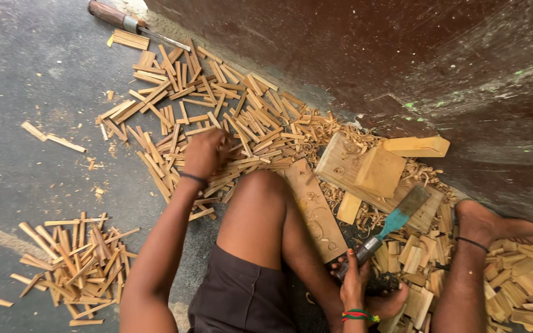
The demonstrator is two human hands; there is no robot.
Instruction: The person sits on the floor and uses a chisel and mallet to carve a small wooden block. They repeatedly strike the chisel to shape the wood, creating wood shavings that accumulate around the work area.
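Observation:
My left hand [205,151] reaches forward into a wide heap of thin wooden sticks [229,117] on the dark floor, and its fingers curl around a few of them. A black band sits on that wrist. Low in the middle, my right hand [354,280], with a coloured bracelet, grips the dark handle of a broad chisel [396,219]. The chisel has a teal neck, and its flat blade points up to the right over the wood blocks. My bent knee [260,203] lies between the two hands.
Pale wood blocks [380,169] and a flat board [316,209] lie among shavings by a dark reddish wall [402,49]. A second stick pile [75,259] lies lower left and short cut blocks [519,290] lower right. Another wooden-handled tool [124,21] lies top left. My foot [495,225] rests at the right.

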